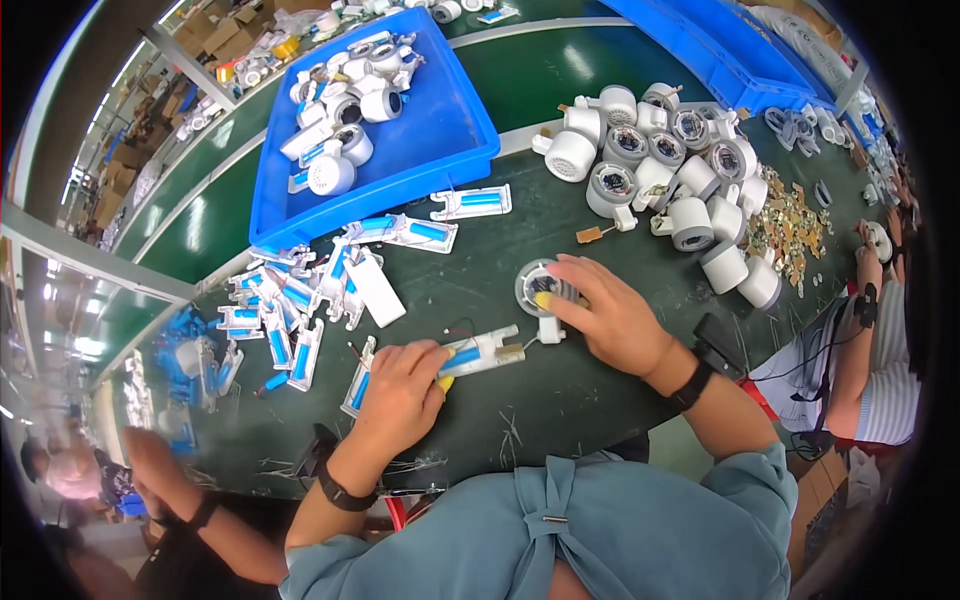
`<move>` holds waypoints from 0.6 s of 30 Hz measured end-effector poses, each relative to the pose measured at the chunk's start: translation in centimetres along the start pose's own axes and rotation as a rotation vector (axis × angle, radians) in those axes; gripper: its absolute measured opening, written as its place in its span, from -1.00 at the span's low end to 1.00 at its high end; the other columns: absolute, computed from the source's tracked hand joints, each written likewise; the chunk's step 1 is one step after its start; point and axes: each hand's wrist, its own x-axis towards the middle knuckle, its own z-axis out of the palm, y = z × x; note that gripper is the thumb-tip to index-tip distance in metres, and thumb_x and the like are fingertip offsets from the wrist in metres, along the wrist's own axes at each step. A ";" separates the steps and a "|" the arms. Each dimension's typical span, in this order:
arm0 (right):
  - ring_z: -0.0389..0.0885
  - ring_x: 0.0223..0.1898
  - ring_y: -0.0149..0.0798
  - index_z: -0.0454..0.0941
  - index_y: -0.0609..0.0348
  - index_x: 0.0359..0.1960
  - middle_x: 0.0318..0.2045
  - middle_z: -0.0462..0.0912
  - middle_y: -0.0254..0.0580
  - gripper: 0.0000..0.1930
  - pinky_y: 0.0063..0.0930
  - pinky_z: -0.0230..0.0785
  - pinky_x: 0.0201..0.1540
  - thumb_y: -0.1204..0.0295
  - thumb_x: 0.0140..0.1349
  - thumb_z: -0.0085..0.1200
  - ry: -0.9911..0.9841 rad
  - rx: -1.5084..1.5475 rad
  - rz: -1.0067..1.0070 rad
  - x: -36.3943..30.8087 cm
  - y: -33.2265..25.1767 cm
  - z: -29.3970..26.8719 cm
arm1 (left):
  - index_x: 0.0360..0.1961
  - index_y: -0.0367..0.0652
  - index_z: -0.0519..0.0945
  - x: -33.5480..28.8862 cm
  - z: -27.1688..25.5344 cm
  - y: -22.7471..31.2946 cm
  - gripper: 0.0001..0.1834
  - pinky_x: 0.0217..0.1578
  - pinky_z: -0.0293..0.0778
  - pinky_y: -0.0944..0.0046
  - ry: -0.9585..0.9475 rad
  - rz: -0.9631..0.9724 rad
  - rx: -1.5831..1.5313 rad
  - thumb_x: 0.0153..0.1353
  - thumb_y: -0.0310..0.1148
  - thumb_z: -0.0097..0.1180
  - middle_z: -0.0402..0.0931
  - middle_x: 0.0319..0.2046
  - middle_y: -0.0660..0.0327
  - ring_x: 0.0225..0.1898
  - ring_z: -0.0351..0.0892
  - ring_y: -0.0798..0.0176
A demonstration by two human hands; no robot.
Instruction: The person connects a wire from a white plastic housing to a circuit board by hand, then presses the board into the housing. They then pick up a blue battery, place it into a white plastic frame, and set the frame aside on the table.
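Observation:
Over the green worktop, my left hand (402,392) is closed on a long white plastic half-shell (490,350) with a blue cylindrical battery in it. My right hand (612,318) grips a round white-and-grey housing (530,283) from its right side; dark inner parts show in its open face. A short white neck (549,330) joins the housing, close to the shell's right end. Yellow coverings show on fingertips of both hands. Another half-shell (358,388) with a blue battery lies partly behind my left hand. My left fingers hide part of the gripped shell.
Loose half-shells with blue batteries (290,290) and a plain white cover (376,290) lie to the left. A blue tray (430,130) holds white assemblies. Round white housings (690,220) are heaped at right beside small brownish boards (790,225). Other people's arms (850,370) show at both sides.

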 end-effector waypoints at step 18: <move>0.65 -0.42 -0.28 0.31 0.21 0.06 -0.29 0.54 -0.20 -0.69 -0.46 0.54 -0.44 0.46 0.32 -0.04 0.045 1.760 1.483 -2.1 -8.9 -0.6 | -0.24 -0.25 0.53 3.5 -0.5 -0.4 -0.81 -0.33 0.50 0.14 -0.023 -0.035 -0.002 0.08 -0.50 0.12 0.51 -0.22 0.07 -0.31 0.57 -0.08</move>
